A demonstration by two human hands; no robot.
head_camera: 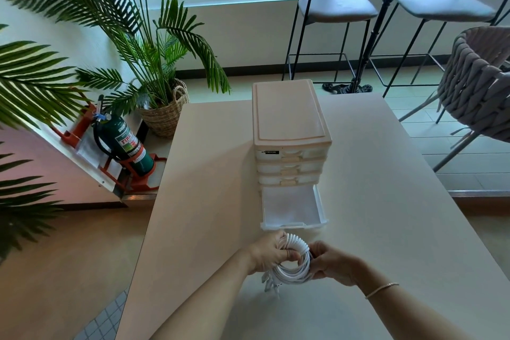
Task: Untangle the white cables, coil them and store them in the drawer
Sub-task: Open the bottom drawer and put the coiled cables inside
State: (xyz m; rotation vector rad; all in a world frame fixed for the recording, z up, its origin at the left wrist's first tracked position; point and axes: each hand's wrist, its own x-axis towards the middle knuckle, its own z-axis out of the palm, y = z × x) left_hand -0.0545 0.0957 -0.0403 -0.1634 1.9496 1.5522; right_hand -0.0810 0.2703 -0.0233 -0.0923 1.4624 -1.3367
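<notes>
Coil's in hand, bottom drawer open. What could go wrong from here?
1. Loose cable ends dangle below the coiled white cables; they may snag the rim of the open white plastic drawer.
2. Left hand and right hand alone keep the coil together; releasing may let it spring apart.

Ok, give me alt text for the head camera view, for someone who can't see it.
Two hands, left hand and right hand, hold a coiled bundle of white cables above a pale table, just in front of the open bottom drawer of a small beige drawer unit. Palm plants, a fire extinguisher and stools stand beyond the table.
</notes>
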